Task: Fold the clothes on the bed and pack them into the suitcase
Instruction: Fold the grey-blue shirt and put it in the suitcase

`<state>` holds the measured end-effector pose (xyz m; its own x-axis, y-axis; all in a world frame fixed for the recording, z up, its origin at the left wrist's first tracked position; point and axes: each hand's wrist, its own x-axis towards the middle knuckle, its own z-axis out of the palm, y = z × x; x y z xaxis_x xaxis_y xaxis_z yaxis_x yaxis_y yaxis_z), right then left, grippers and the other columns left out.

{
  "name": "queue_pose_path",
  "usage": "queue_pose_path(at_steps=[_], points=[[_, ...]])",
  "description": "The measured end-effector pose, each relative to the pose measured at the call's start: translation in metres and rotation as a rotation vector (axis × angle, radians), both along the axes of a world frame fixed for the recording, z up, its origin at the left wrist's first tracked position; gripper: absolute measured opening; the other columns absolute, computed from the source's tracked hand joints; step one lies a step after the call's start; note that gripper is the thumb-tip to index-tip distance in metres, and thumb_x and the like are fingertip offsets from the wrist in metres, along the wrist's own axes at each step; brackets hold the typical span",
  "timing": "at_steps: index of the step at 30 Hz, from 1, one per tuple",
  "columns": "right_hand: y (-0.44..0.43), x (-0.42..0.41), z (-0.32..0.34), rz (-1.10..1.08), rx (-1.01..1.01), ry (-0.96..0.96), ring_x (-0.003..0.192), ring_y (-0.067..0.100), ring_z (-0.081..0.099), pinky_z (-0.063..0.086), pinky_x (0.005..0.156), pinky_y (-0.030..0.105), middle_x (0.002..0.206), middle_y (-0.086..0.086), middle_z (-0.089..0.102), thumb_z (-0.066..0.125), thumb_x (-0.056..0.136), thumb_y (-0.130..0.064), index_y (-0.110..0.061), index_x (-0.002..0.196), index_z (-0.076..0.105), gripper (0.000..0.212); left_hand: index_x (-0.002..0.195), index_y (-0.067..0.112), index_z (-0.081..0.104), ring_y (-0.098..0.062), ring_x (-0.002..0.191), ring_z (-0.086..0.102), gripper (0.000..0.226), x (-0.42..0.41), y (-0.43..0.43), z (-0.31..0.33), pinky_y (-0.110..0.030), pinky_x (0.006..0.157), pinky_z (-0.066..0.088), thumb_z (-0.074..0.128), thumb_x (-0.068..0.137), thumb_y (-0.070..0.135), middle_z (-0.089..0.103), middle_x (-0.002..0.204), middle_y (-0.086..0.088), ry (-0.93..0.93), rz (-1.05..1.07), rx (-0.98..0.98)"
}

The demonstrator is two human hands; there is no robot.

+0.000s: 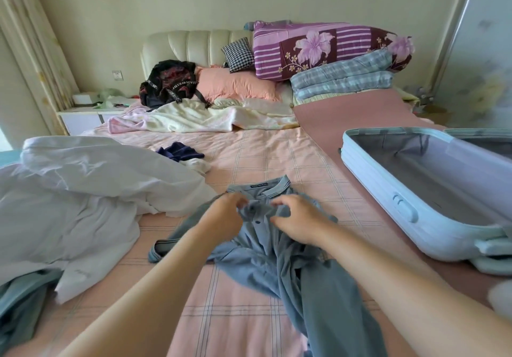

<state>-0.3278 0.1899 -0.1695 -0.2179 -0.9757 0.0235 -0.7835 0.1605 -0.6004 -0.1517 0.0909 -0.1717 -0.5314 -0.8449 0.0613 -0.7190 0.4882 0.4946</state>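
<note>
Both your left grip (227,212) and right grip (297,222) pinch the blue polo shirt (277,259) below its collar, on the middle of the bed (277,157). Smooth it flat before folding; the open suitcase (374,187) lies at the bed's right edge.

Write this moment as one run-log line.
left hand: pinches blue polo shirt near buttons | right hand: pinches same shirt | shirt: unfolded on bed | suitcase: open, no clothes visible inside

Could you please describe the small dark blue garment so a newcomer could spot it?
On the pink checked bed sheet, find the big white heap on the left. At its far edge lies the crumpled navy garment. It alone is dark blue; the polo shirt is pale grey-blue.
</note>
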Motion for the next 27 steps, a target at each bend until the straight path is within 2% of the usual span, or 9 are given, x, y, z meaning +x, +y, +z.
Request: queue_pose_path(at_steps=[3, 5, 7, 10, 13, 19, 21, 24, 27], points=[[0.038, 0.015, -0.005, 0.146, -0.005, 0.171, 0.108, 0.006, 0.057, 0.037, 0.103, 0.033, 0.113, -0.017, 0.060, 0.065, 0.076, -0.064, -0.036, 0.102, 0.067, 0.037, 0.087, 0.032, 0.066, -0.013, 0.086, 0.063, 0.041, 0.003, 0.043, -0.006, -0.022, 0.074, 0.052, 0.045, 0.084, -0.002, 0.067, 0.095, 0.011, -0.063, -0.123, 0.073], [0.062, 0.019, -0.010, 0.238, 0.039, 0.351, 0.107, 0.005, 0.055, 0.025, 0.110, 0.041, 0.105, -0.019, 0.057, 0.055, 0.067, -0.075, -0.035, 0.094, 0.060, 0.049, 0.076, 0.035, 0.061, -0.013, 0.083, 0.063, 0.032, 0.006, 0.067, -0.017, -0.018, 0.069, 0.048, 0.053, 0.080, 0.004, 0.065, 0.083, 0.013, -0.077, -0.186, 0.106], [0.083, 0.017, -0.015, 0.282, 0.072, 0.470, 0.113, 0.009, 0.054, 0.026, 0.107, 0.043, 0.111, -0.016, 0.056, 0.054, 0.067, -0.071, -0.034, 0.104, 0.060, 0.053, 0.083, 0.034, 0.059, -0.017, 0.087, 0.061, 0.020, 0.007, 0.092, -0.025, -0.023, 0.073, 0.046, 0.061, 0.078, 0.015, 0.066, 0.086, 0.012, -0.060, -0.229, 0.087], [0.108, 0.002, -0.015, 0.255, 0.078, 0.512, 0.116, 0.017, 0.054, 0.032, 0.101, 0.036, 0.118, -0.006, 0.057, 0.060, 0.077, -0.040, -0.039, 0.123, 0.061, 0.046, 0.106, 0.034, 0.063, -0.016, 0.099, 0.057, 0.025, 0.009, 0.113, -0.035, -0.029, 0.085, 0.035, 0.064, 0.085, 0.022, 0.065, 0.100, 0.011, -0.119, -0.258, -0.054], [0.124, -0.021, -0.008, 0.179, 0.043, 0.595, 0.113, 0.021, 0.056, 0.033, 0.097, 0.030, 0.115, -0.006, 0.060, 0.054, 0.081, -0.017, -0.036, 0.115, 0.067, 0.041, 0.109, 0.037, 0.069, -0.012, 0.106, 0.051, 0.028, 0.025, 0.116, -0.032, -0.032, 0.095, 0.029, 0.057, 0.092, 0.017, 0.053, 0.095, 0.018, -0.159, -0.233, -0.202], [0.148, -0.038, -0.005, -0.103, 0.200, 0.998, 0.122, 0.027, 0.041, 0.030, 0.105, 0.040, 0.128, 0.001, 0.051, 0.054, 0.088, -0.011, -0.032, 0.118, 0.065, 0.038, 0.113, 0.041, 0.068, -0.020, 0.117, 0.048, 0.028, 0.080, 0.116, -0.019, -0.037, 0.101, 0.033, 0.052, 0.095, 0.024, 0.056, 0.115, 0.007, -0.468, 0.159, -0.399], [0.152, -0.028, -0.018, -0.063, 0.096, 0.935, 0.126, 0.028, 0.041, 0.031, 0.104, 0.042, 0.134, 0.004, 0.048, 0.057, 0.083, -0.012, -0.030, 0.122, 0.062, 0.044, 0.118, 0.041, 0.063, -0.022, 0.124, 0.042, 0.032, 0.079, 0.125, -0.025, -0.039, 0.104, 0.033, 0.052, 0.095, 0.021, 0.052, 0.127, 0.005, -0.473, 0.122, -0.346], [0.164, -0.004, -0.039, 0.106, -0.245, 0.670, 0.119, 0.028, 0.053, 0.041, 0.099, 0.043, 0.127, 0.003, 0.058, 0.049, 0.073, -0.006, -0.027, 0.116, 0.070, 0.052, 0.121, 0.040, 0.055, -0.018, 0.126, 0.037, 0.055, 0.067, 0.144, -0.029, -0.034, 0.103, 0.033, 0.050, 0.082, 0.001, 0.048, 0.127, 0.010, -0.269, -0.169, -0.300], [0.185, 0.021, -0.057, 0.289, -0.265, 0.436, 0.111, 0.016, 0.053, 0.042, 0.100, 0.039, 0.117, -0.009, 0.061, 0.031, 0.067, -0.013, -0.029, 0.114, 0.069, 0.062, 0.124, 0.040, 0.056, -0.012, 0.125, 0.042, 0.064, 0.058, 0.159, -0.032, -0.030, 0.103, 0.034, 0.049, 0.076, -0.002, 0.052, 0.124, 0.013, -0.301, -0.441, -0.142]])
